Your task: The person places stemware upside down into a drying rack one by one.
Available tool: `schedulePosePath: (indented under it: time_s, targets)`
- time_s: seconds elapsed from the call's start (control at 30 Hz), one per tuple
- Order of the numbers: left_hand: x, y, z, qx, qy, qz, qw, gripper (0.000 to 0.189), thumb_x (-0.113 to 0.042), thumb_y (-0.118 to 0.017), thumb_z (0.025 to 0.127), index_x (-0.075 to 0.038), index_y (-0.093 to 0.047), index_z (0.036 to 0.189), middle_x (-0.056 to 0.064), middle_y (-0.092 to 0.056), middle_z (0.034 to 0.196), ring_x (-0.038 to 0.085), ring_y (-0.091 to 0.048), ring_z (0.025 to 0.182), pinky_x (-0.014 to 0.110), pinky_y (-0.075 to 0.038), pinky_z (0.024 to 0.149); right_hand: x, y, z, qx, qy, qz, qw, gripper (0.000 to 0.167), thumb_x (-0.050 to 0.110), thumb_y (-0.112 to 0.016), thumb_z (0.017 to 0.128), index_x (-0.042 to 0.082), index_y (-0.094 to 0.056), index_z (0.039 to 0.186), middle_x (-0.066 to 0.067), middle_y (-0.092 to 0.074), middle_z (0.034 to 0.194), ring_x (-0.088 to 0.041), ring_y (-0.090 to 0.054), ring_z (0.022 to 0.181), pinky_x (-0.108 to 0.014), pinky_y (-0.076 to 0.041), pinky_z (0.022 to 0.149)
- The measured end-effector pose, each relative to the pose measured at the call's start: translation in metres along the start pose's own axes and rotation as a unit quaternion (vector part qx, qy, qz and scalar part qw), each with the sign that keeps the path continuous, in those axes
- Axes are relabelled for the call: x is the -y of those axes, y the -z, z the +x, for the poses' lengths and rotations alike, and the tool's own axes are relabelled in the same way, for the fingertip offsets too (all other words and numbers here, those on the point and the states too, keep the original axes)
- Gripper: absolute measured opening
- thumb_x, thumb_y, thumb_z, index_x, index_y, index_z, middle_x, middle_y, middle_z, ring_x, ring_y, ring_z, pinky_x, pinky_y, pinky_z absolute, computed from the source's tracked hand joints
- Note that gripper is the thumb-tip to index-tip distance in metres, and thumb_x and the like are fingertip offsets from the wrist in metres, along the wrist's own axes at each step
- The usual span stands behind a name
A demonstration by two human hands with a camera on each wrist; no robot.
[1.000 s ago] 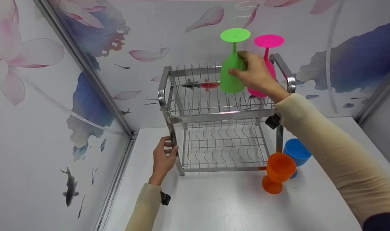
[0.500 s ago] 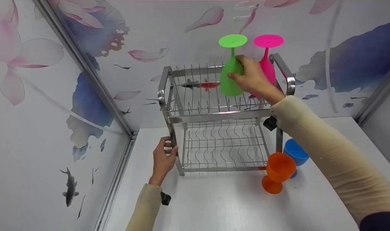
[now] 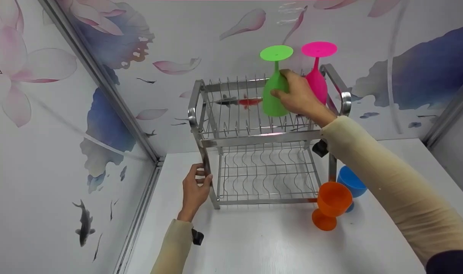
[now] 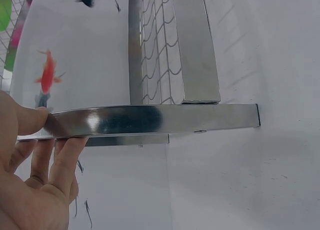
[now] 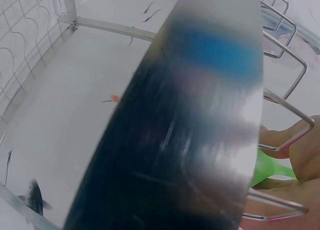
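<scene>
Upside down over the upper tier of a metal dish rack [image 3: 262, 137], a green goblet [image 3: 274, 97] has its bowl low and its round foot on top. My right hand [image 3: 302, 95] grips that goblet by the bowl, thumb on the near side. Just right of it a pink goblet [image 3: 317, 82] also stands inverted on the upper tier, partly behind the hand. My left hand [image 3: 195, 190] holds the rack's left front post; in the left wrist view the thumb lies above the flat metal bar [image 4: 105, 119] and the fingers below.
An orange goblet [image 3: 334, 198] stands upright by the rack's right front foot. Behind it is a blue goblet [image 3: 351, 180], partly covered by the right sleeve. The rack's lower tier [image 3: 269, 173] has wavy wires. Printed wall panels [image 3: 185, 34] rise behind and to the left.
The green goblet has come down towards the upper tier, with the right hand lowering along with it. More of the pink goblet's bowl shows than half a second ago. The left hand stays on the post.
</scene>
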State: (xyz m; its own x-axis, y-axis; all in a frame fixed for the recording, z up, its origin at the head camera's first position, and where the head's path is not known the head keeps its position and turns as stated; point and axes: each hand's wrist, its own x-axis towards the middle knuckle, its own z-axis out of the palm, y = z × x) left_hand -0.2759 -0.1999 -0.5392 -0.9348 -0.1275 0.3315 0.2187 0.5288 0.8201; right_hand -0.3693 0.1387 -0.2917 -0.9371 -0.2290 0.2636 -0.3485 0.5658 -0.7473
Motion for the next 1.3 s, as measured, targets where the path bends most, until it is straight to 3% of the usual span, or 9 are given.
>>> schedulePosePath:
  time_s: [0.43,0.97,1.3]
  targets:
    - [-0.001,0.0,-0.002,0.001,0.0,-0.017,0.9999,0.038,-0.004,-0.073,0.099,-0.008,-0.062,0.135,0.012,-0.07,0.106,0.024,-0.078,0.084,0.03,-0.067,0.071,-0.002,0.0,0.0,0.003,-0.008,0.001,1.0,0.06,0.01,-0.061,0.108,-0.006,-0.034,0.159,-0.028,-0.049,0.157,-0.045,-0.048,0.148,-0.06,-0.042,0.124]
    - [-0.002,-0.001,-0.004,0.003,0.002,-0.004,1.0,0.039,-0.006,-0.073,0.1,-0.008,-0.061,0.137,0.012,-0.07,0.109,0.023,-0.076,0.087,0.03,-0.066,0.071,-0.001,0.003,-0.007,-0.006,-0.017,0.007,0.9998,0.066,0.013,-0.063,0.107,-0.003,-0.032,0.162,-0.026,-0.048,0.157,-0.043,-0.049,0.147,-0.061,-0.043,0.122]
    - [-0.003,0.0,-0.003,-0.001,0.007,-0.007,1.0,0.038,-0.006,-0.074,0.099,-0.01,-0.063,0.135,0.011,-0.071,0.108,0.023,-0.076,0.086,0.033,-0.067,0.073,0.003,0.008,-0.017,-0.024,0.014,0.002,0.9996,0.067,0.016,-0.069,0.105,-0.003,-0.035,0.16,-0.024,-0.049,0.158,-0.039,-0.051,0.146,-0.058,-0.047,0.12]
